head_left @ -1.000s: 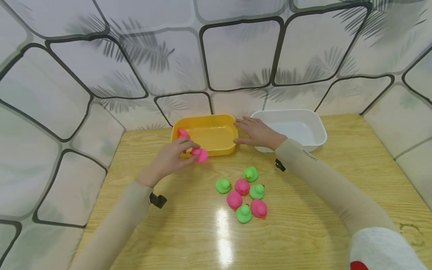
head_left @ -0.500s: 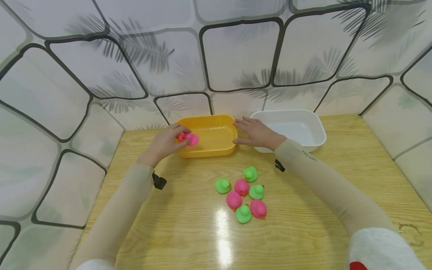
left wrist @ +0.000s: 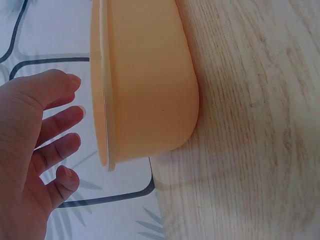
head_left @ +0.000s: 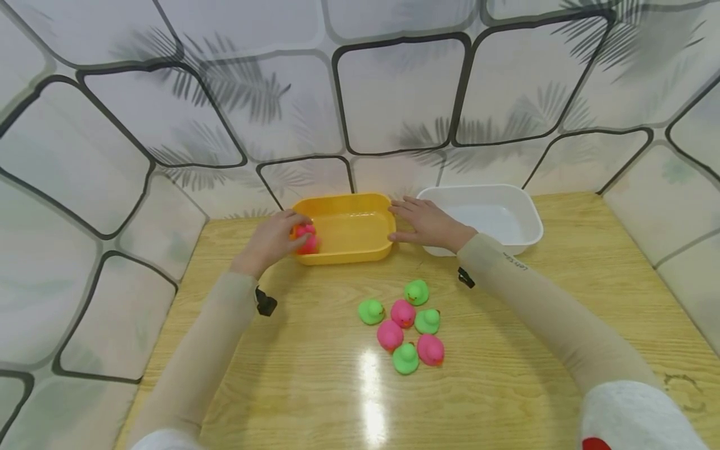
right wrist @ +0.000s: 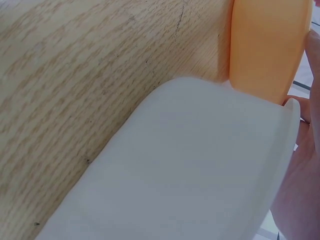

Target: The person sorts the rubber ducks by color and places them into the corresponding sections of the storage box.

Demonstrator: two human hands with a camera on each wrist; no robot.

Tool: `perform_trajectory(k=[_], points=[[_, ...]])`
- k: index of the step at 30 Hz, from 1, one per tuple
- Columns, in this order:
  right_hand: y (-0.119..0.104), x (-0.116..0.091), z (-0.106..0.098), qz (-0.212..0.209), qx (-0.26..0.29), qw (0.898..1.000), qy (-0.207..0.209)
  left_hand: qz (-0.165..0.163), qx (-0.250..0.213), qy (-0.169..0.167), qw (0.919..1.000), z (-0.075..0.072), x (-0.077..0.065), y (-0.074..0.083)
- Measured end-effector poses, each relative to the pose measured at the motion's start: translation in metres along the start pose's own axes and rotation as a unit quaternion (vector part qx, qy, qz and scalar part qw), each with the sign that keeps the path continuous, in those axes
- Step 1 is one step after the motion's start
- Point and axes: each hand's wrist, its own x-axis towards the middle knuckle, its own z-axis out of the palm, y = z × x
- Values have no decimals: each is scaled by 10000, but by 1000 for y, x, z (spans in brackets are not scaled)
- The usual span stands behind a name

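- Pink duck (head_left: 309,245) has dropped from the left hand (head_left: 269,245) into the left end of the yellow tray (head_left: 360,232), beside another pink duck (head_left: 304,230); both hands about where they were.
- Left hand: fingers loosely bent, gap to thumb, nothing gripped.
- Right hand (head_left: 430,226): fingers extended, at the tray's right end.
- Step looks like release, duck just placed.
- Out on the table (head_left: 304,375): three loose pink ducks (head_left: 403,314), four green ducks (head_left: 427,321).
- Next move probably calls for lifting left hand clear without tipping the tray.
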Motion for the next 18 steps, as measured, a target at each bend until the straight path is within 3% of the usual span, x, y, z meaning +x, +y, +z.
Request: perform_trajectory(k=[5, 10, 18], points=[[-1, 1, -1, 0, -32, 10000, -3, 58, -141, 7, 9999, 2, -7, 4], [0, 1, -2, 26, -9, 10000, -4, 412, -145, 205, 9988, 7, -14, 10], [0, 0, 0, -14, 20, 10000, 8, 715, -272, 354, 9964, 15, -35, 31]])
